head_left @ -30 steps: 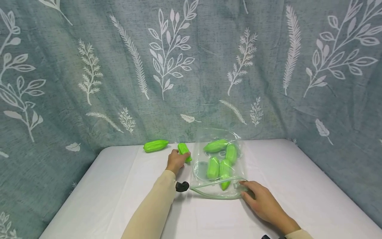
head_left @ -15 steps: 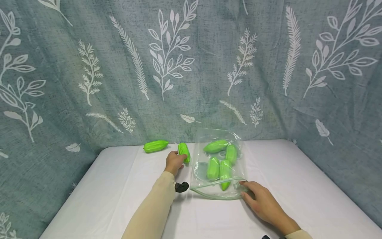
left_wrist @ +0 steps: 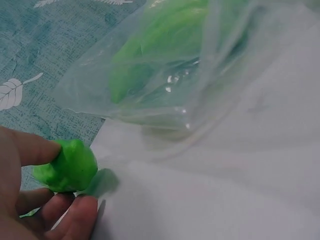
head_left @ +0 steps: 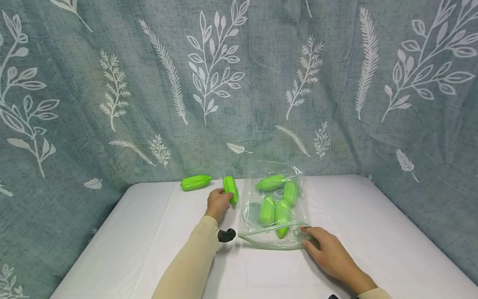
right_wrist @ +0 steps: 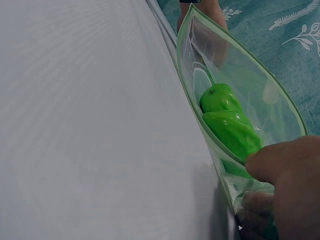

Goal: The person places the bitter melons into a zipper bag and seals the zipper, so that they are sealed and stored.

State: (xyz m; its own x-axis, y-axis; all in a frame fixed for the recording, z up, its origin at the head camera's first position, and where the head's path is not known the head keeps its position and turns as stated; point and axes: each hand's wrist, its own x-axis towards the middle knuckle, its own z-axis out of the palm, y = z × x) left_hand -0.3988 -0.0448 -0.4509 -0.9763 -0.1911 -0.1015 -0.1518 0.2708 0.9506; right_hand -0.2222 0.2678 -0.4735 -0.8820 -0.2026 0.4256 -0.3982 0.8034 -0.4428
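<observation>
My left hand [head_left: 218, 204] pinches a green, ridged toy vegetable [head_left: 230, 189] at the back of the table, just left of a clear zip bag [head_left: 251, 216]. In the left wrist view its blunt end [left_wrist: 72, 167] sits between thumb and fingers. The bag lies flat with several similar green vegetables [head_left: 267, 211] inside, and its green-edged mouth faces me. At the mouth's right corner my right hand [head_left: 330, 254] grips the edge. The right wrist view shows the bag's mouth [right_wrist: 240, 42] parted, with thumb and fingers on the rim.
Another green toy vegetable [head_left: 196, 182] lies at the back left of the white-covered table [head_left: 142, 232]. A blue-grey curtain [head_left: 261, 83] with white leaf prints hangs behind and along both sides. A black device [head_left: 226, 235] is worn at my left wrist.
The vegetable in my left hand has turned a little more upright, and its lower end has swung slightly left, away from the bag. My right hand keeps its place on the bag.
</observation>
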